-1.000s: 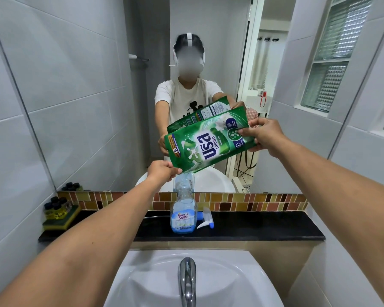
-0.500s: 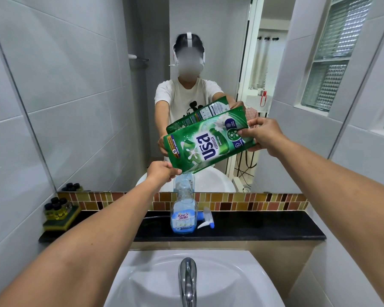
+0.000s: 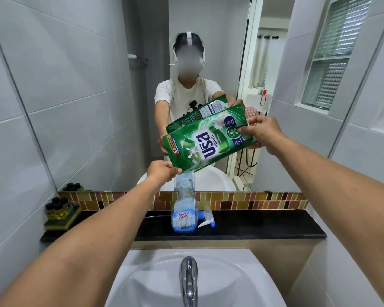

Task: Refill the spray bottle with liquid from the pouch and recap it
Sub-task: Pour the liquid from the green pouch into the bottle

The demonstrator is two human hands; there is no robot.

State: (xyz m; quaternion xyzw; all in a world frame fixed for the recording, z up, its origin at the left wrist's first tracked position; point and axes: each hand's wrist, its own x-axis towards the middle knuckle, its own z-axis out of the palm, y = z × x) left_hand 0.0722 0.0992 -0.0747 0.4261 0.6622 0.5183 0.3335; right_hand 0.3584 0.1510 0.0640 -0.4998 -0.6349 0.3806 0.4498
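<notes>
Your left hand (image 3: 162, 171) has its fingers curled in a pinch on the low corner of the green pouch (image 3: 206, 145). Your right hand (image 3: 261, 134), higher and further right, grips the pouch's raised end, thumb on the printed face and fingers folded behind. The pouch hangs tilted between your two hands, sloping down toward the left one (whether liquid is running from that corner, I cannot tell).

Well out to the left of your left forearm, a cluster of small dark-capped bottles (image 3: 58, 207) sits at the end of the black ledge (image 3: 264, 227). Straight below your left hand, the spray bottle (image 3: 184, 211) stands upright on that ledge, its neck open just under the pouch's low corner, with blue liquid in its lower part. Its trigger head (image 3: 206, 220) lies on its side just right of the bottle, below the gap between your hands. Nearer you, beneath both forearms, is the white basin (image 3: 142, 273) with its chrome tap (image 3: 189, 278).
</notes>
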